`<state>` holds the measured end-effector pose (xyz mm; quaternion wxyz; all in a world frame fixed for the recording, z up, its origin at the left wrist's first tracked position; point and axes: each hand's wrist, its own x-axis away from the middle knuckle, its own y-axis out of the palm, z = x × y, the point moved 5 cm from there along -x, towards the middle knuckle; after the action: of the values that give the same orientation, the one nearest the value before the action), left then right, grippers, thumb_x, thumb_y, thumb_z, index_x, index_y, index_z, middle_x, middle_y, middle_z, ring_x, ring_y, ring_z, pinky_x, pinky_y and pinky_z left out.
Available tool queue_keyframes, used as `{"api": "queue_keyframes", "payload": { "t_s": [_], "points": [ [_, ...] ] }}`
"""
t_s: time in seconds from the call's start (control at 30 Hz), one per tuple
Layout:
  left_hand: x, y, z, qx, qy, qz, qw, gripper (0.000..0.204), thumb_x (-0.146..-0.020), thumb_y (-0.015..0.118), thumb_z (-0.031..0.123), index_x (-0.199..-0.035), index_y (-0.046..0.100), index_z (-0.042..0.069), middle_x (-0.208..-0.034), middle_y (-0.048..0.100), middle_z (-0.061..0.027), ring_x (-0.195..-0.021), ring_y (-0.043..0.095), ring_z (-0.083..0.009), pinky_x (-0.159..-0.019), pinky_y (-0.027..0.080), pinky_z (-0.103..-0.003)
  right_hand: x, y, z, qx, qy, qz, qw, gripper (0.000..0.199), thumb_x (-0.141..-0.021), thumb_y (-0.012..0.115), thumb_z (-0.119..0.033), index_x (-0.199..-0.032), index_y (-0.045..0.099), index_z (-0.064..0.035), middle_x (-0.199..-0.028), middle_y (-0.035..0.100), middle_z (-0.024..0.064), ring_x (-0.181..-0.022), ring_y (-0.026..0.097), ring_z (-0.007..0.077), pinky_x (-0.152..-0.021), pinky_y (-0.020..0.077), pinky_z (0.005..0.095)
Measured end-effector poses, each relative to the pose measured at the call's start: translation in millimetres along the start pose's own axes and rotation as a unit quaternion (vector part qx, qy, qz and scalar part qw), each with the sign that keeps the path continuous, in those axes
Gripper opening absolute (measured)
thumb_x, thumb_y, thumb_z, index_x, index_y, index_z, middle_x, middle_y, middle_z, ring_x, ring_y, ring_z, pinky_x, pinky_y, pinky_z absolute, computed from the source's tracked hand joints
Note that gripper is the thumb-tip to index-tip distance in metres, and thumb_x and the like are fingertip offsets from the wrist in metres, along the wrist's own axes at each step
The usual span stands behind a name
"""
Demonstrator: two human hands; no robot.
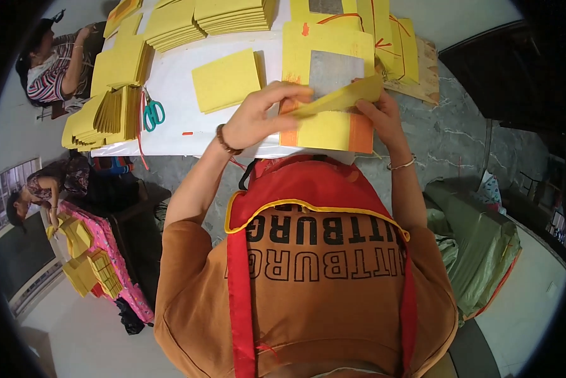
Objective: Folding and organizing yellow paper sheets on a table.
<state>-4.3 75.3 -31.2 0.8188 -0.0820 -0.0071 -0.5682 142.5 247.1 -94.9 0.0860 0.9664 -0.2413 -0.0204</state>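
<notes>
A yellow paper sheet (pixel 341 98) is tilted up in a fold between my hands. My left hand (pixel 257 118) has its left end between thumb and fingers; those fingertips are slightly blurred. Its raised right end is pinched in my right hand (pixel 382 113). Directly beneath lies a stack of yellow paper with orange side strips (pixel 360 133), at the table's near edge. A grey square (pixel 336 68) shows on the paper just beyond the fold. Left of this, a small pile of folded yellow paper (pixel 226 80) rests on the white table (pixel 176 94).
Teal-handled scissors (pixel 153 114) lie beside fanned yellow bundles (pixel 109 116). More yellow stacks (pixel 232 16) line the far side. Red-tied yellow bundles (pixel 399 50) sit on a wooden board (pixel 429 72). Two people work at left. A green-covered pile (pixel 475 236) stands at right.
</notes>
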Motion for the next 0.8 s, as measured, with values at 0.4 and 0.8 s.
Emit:
{"api": "queue_keyframes", "payload": {
  "t_s": [0.4,0.8],
  "points": [
    [17,7,35,-0.541,0.347,0.071,0.763,0.037,-0.07,0.053,0.008,-0.106,0.06,0.017,-0.104,0.058,-0.0013,-0.095,0.052,-0.0197,-0.074,0.04,-0.031,16,12,-65,0.377,-0.278,-0.044,0.882,0.018,-0.076,0.064,-0.011,-0.094,0.062,-0.0136,-0.109,0.06,0.0027,-0.107,0.054,0.0232,-0.095,0.035,0.0357],
    [33,7,1,-0.276,0.107,0.096,0.95,0.016,-0.079,0.059,0.012,-0.091,0.062,0.002,-0.076,0.06,-0.0119,-0.066,0.053,-0.027,-0.062,0.043,-0.035,37,21,-46,0.342,-0.016,-0.031,0.939,0.021,-0.078,0.063,-0.015,-0.099,0.062,-0.0083,-0.093,0.065,0.0053,-0.09,0.061,0.0173,-0.078,0.0406,0.0326]
  ]
}}
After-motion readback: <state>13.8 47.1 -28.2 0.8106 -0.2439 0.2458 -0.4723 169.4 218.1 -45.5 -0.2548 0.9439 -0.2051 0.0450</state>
